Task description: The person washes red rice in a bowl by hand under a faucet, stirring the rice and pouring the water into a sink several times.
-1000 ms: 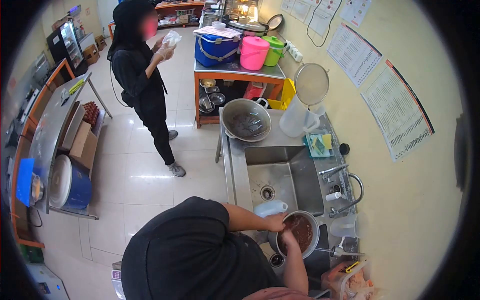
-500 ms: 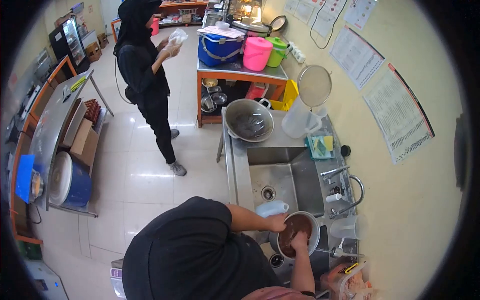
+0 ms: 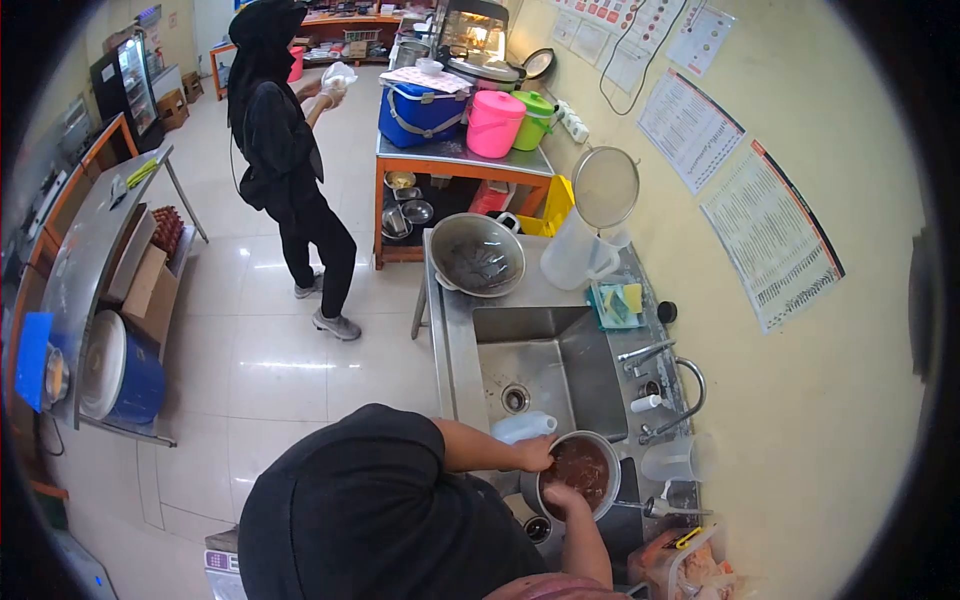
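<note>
A round metal pot (image 3: 612, 497) with reddish-brown liquid (image 3: 582, 470) in it is at the near basin of the sink. My left hand (image 3: 536, 453) is closed on the pot's left rim. My right hand (image 3: 568, 500) reaches into the pot at its near side; its fingers are hidden in the liquid. Just beyond my left hand, a pale blue bottle (image 3: 525, 427) lies on the divider between the basins. A metal faucet (image 3: 695, 385) curves over the sink's right side.
Another person (image 3: 280, 150) stands at the upper left, holding white plastic. A large pot (image 3: 478, 256), a clear pitcher (image 3: 575, 255) and a strainer (image 3: 606, 187) stand beyond the basin. A plastic container (image 3: 672, 568) sits at the lower right.
The view has shifted, so the sink lies slightly further left. My right hand has moved toward the pot's near-left side. The other person has stepped and lowered the white plastic a little.
</note>
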`<action>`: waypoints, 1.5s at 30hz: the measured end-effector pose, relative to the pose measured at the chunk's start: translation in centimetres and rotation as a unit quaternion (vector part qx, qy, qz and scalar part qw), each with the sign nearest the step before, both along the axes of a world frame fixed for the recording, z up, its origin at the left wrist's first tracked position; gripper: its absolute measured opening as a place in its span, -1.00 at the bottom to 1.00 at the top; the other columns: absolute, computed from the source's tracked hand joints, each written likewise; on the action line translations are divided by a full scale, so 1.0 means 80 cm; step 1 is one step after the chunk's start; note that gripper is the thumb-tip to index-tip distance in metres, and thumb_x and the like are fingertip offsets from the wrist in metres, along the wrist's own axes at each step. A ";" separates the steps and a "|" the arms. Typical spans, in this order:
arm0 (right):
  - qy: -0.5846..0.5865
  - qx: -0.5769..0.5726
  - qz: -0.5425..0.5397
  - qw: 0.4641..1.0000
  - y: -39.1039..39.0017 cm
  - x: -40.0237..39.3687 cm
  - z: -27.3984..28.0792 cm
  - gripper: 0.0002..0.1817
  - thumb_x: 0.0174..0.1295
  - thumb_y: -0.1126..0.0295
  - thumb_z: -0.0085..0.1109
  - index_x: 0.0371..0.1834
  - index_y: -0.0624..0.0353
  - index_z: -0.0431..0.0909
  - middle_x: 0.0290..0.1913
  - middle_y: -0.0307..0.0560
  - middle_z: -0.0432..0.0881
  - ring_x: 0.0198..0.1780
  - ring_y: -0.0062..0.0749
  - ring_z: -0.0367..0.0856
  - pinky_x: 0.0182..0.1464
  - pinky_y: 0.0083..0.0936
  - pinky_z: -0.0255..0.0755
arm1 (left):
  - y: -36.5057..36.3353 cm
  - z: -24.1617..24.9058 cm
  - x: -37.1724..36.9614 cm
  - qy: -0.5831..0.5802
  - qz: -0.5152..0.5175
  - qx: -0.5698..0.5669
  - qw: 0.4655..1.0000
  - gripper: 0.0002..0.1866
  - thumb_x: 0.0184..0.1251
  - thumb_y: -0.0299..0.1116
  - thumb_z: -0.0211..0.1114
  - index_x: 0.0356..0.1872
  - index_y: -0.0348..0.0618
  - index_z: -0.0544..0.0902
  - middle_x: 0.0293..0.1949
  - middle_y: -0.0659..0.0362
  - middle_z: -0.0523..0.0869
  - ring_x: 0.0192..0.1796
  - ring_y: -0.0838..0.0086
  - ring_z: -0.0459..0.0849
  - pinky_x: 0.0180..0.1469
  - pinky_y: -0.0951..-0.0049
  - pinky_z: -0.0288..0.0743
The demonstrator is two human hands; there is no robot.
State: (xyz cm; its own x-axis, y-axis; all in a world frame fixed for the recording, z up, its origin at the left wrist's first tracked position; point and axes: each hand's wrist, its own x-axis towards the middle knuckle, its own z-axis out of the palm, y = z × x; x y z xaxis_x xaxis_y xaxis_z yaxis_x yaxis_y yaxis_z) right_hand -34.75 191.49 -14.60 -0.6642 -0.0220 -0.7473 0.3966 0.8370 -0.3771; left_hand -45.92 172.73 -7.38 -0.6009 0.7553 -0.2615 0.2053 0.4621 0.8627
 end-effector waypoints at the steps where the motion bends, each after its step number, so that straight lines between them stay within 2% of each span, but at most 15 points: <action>1: -0.088 0.062 0.040 0.993 -0.035 -0.007 0.074 -0.44 0.26 0.14 -0.11 0.28 0.18 0.44 0.39 0.09 0.35 0.42 -0.16 0.28 0.36 -0.28 0.22 | 0.004 -0.010 0.000 0.001 -0.002 0.001 1.000 -0.35 0.21 -0.24 0.08 0.35 -0.21 0.22 0.26 -0.18 0.43 0.30 -0.02 0.42 0.32 0.08 0.30; 5: -0.120 0.294 0.137 0.938 -0.053 0.008 0.153 -0.48 0.14 0.16 0.00 0.11 0.21 0.59 0.25 0.19 0.49 0.33 -0.03 0.41 0.32 -0.27 0.29 | 0.007 -0.021 -0.001 -0.009 -0.006 0.014 1.000 -0.35 0.20 -0.24 0.09 0.33 -0.22 0.23 0.25 -0.19 0.43 0.29 -0.04 0.43 0.31 0.06 0.29; 9: -0.084 0.249 0.083 0.961 -0.018 -0.010 0.159 -0.41 0.09 0.18 0.08 0.18 0.28 0.51 0.23 0.25 0.49 0.24 0.12 0.48 0.29 -0.20 0.33 | 0.007 -0.018 0.000 -0.023 -0.005 0.011 1.000 -0.37 0.21 -0.23 0.09 0.31 -0.22 0.24 0.23 -0.22 0.43 0.28 -0.07 0.43 0.31 0.05 0.30; 12: 0.150 0.182 -0.175 0.956 0.006 -0.012 0.103 -0.34 0.11 0.15 0.09 0.27 0.29 0.40 0.25 0.27 0.46 0.19 0.09 0.53 0.28 -0.23 0.35 | 0.008 -0.021 0.001 -0.020 0.000 0.020 1.000 -0.39 0.22 -0.23 0.08 0.29 -0.22 0.25 0.23 -0.24 0.43 0.27 -0.09 0.43 0.31 0.05 0.30; 15: 0.175 -0.142 -0.374 0.900 0.001 -0.029 0.056 -0.33 0.16 0.12 0.07 0.32 0.27 0.34 0.27 0.22 0.44 0.22 -0.01 0.50 0.28 -0.22 0.33 | 0.004 -0.024 0.002 -0.002 0.012 0.033 0.999 -0.42 0.22 -0.24 0.07 0.27 -0.22 0.27 0.23 -0.24 0.42 0.27 -0.10 0.43 0.31 0.04 0.30; 21: 0.185 -0.243 -0.324 0.896 -0.027 -0.034 0.012 -0.47 0.25 0.29 -0.03 0.28 0.28 0.38 0.28 0.00 0.44 0.29 -0.24 0.37 0.27 -0.34 0.24 | 0.012 -0.032 -0.002 -0.026 0.006 0.015 1.000 -0.43 0.22 -0.25 0.07 0.26 -0.23 0.26 0.24 -0.24 0.41 0.26 -0.11 0.44 0.30 0.02 0.30; 24: 0.026 -0.097 -0.205 0.974 -0.070 -0.002 0.108 -0.32 0.32 -0.10 -0.18 0.37 0.13 0.33 0.33 0.03 0.42 0.32 -0.10 0.39 0.34 -0.20 0.21 | 0.007 -0.026 0.000 0.001 0.014 0.019 1.000 -0.41 0.22 -0.26 0.08 0.27 -0.24 0.23 0.21 -0.24 0.43 0.24 -0.11 0.45 0.29 0.01 0.31; 27: -0.051 0.008 0.047 0.998 0.007 0.020 -0.007 -0.33 0.29 -0.14 -0.14 0.26 0.14 0.47 0.27 0.09 0.49 0.28 -0.08 0.45 0.31 -0.28 0.26 | 0.008 -0.030 -0.002 0.013 0.007 0.032 0.999 -0.40 0.21 -0.26 0.08 0.28 -0.25 0.22 0.20 -0.25 0.44 0.23 -0.10 0.46 0.29 0.02 0.31; 28: -0.087 0.071 0.043 0.993 -0.052 0.013 0.132 -0.33 0.22 -0.14 -0.05 0.15 0.20 0.56 0.22 0.17 0.53 0.24 0.00 0.50 0.31 -0.27 0.27 | 0.013 -0.039 -0.002 0.012 0.010 0.032 0.999 -0.39 0.20 -0.26 0.08 0.29 -0.26 0.22 0.21 -0.26 0.44 0.24 -0.10 0.45 0.30 0.03 0.31; 30: -0.146 0.189 0.097 0.966 -0.023 0.022 0.103 -0.32 0.08 -0.11 0.12 0.16 0.16 0.56 0.23 0.16 0.51 0.27 0.01 0.46 0.35 -0.23 0.22 | 0.006 -0.034 0.001 0.021 0.013 0.026 0.999 -0.36 0.19 -0.25 0.08 0.31 -0.29 0.22 0.24 -0.27 0.41 0.26 -0.10 0.43 0.33 0.06 0.28; 32: 0.256 0.380 0.179 0.871 -0.023 0.053 0.130 -0.38 -0.04 -0.01 0.20 0.09 0.11 0.63 0.19 0.11 0.56 0.30 -0.14 0.44 0.44 -0.15 0.09 | -0.003 -0.006 -0.004 0.011 0.014 -0.001 1.000 -0.31 0.18 -0.24 0.09 0.34 -0.33 0.21 0.27 -0.30 0.38 0.30 -0.09 0.40 0.37 0.11 0.24; 34: 0.076 0.317 0.124 0.937 0.009 0.039 0.106 -0.57 0.14 0.09 0.07 -0.09 0.14 0.68 -0.05 0.12 0.68 0.05 -0.04 0.62 0.22 -0.13 0.38 | -0.002 -0.002 -0.007 -0.012 0.011 -0.029 0.999 -0.25 0.18 -0.19 0.10 0.37 -0.37 0.16 0.29 -0.31 0.36 0.33 -0.08 0.38 0.39 0.16 0.22; 37: 0.193 0.164 -0.058 0.965 -0.017 0.041 0.188 -0.66 0.21 0.14 0.10 -0.20 0.19 0.64 -0.17 0.20 0.67 -0.12 0.07 0.63 -0.02 -0.12 0.50 | -0.005 -0.011 -0.007 -0.011 0.011 -0.039 0.999 -0.18 0.20 -0.15 0.12 0.43 -0.37 0.07 0.31 -0.30 0.35 0.35 -0.06 0.37 0.40 0.20 0.21; 40: 0.419 0.083 -0.157 0.891 -0.023 0.072 0.193 -0.61 0.21 0.26 0.22 0.06 0.22 0.54 0.03 0.12 0.63 0.01 -0.08 0.64 0.06 -0.27 0.50 | -0.007 0.005 -0.004 -0.034 0.016 0.025 0.999 -0.33 0.18 -0.33 0.16 0.35 -0.27 0.22 0.20 -0.25 0.47 0.27 -0.08 0.43 0.34 0.16 0.28; 45: 0.414 -0.114 -0.474 0.769 -0.043 0.096 0.177 -0.60 0.29 0.46 0.14 0.21 0.26 0.45 0.06 0.01 0.66 0.02 -0.35 0.65 0.07 -0.47 0.49 | -0.009 0.016 -0.004 0.004 -0.011 0.069 0.998 -0.42 0.16 -0.41 0.15 0.26 -0.25 0.29 0.16 -0.23 0.51 0.23 -0.11 0.46 0.29 0.12 0.32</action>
State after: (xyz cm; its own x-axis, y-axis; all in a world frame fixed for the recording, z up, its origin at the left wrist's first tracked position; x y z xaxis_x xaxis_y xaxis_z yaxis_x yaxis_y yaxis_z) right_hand -27.10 188.02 -0.41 -0.7087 0.6971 -0.1087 0.3328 0.1944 -0.9228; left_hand -46.26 171.97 -6.11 -0.5846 0.7975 -0.1489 0.2211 0.3332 0.9166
